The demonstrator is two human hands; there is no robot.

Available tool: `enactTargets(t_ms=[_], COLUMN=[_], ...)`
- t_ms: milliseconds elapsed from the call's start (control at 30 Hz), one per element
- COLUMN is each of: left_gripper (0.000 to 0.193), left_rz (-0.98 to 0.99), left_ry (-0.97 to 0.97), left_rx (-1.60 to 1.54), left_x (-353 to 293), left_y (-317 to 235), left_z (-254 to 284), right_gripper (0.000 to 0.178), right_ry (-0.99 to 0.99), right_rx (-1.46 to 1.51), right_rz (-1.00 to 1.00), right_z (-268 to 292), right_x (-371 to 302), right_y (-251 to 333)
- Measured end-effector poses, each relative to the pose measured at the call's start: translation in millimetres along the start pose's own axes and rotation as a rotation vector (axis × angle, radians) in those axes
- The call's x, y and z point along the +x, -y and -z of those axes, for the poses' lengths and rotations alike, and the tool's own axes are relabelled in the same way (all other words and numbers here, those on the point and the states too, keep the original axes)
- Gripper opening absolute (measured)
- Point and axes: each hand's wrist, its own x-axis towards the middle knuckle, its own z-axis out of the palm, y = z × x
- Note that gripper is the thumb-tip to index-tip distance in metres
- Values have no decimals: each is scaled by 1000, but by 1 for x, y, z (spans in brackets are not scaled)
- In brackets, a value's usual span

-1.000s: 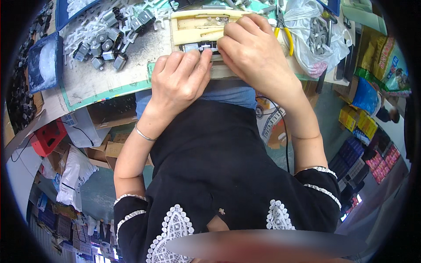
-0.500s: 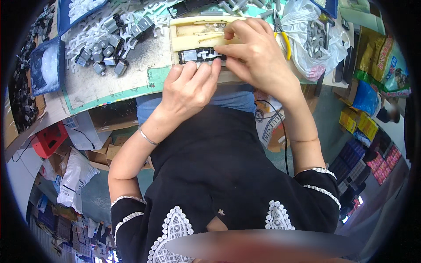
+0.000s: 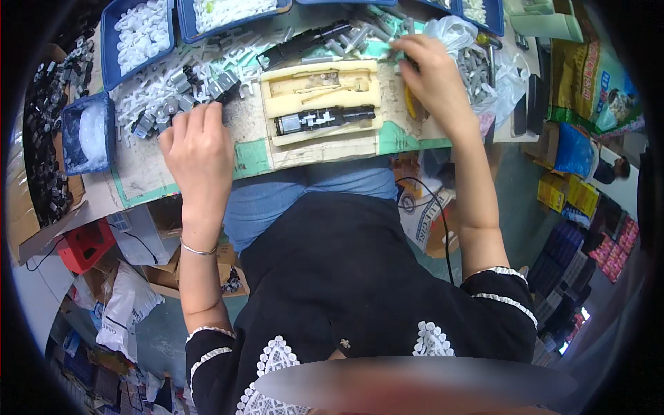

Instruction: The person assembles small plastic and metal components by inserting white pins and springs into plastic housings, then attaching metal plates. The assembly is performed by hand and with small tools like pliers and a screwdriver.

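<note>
A cream fixture block [image 3: 297,95] lies on the table in front of me. Its near slot cradles a long black housing [image 3: 354,113] with a silver motor [image 3: 290,124] and white plastic parts inside. My left hand [image 3: 198,155] is at the near edge of a pile of silver-and-black motors [image 3: 166,105], left of the fixture; its fingers are curled and their tips hidden. To the fixture's right, my right hand [image 3: 437,79] reaches over pliers with a yellow handle [image 3: 411,105], beside loose grey plastic pieces [image 3: 360,38]. Its thumb and forefinger are apart.
Blue bins [image 3: 107,52] of white parts line the far edge, and a smaller blue tray [image 3: 88,166] stands at left. Another black housing [image 3: 304,43] lies behind the fixture. A clear plastic bag [image 3: 508,97] with grey pieces sits at right. Black parts [image 3: 52,138] crowd the far left.
Both hands have left the housing in the fixture. The left went left to the motor pile; the right moved right over the pliers. The view has shifted, showing more of the far bins.
</note>
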Motion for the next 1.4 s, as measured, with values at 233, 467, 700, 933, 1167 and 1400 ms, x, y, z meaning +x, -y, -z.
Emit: enactTargets(t_ms=[233, 467, 700, 933, 1167, 1400], left_gripper=[14, 34, 30, 18, 9, 9], left_rz=[-67, 183, 587, 606, 690, 670], left_ry=[68, -210, -192, -119, -237, -293], left_rx=[-26, -489, -1370, -1439, -1297, -576], left_x=[7, 9, 5, -8, -29, -19], left_y=[6, 5, -2, 2, 41, 134], left_z=[-4, -8, -12, 1, 49, 88], right_gripper=[15, 16, 18, 17, 22, 21], right_ry=[301, 206, 213, 156, 93, -3], right_rx=[-17, 133, -41, 273, 1121, 1189], right_rz=[-55, -173, 271, -58, -531, -479], right_z=[2, 1, -20, 0, -5, -22], right_x=[14, 11, 41, 43, 23, 28], right_y=[-5, 7, 15, 26, 25, 25])
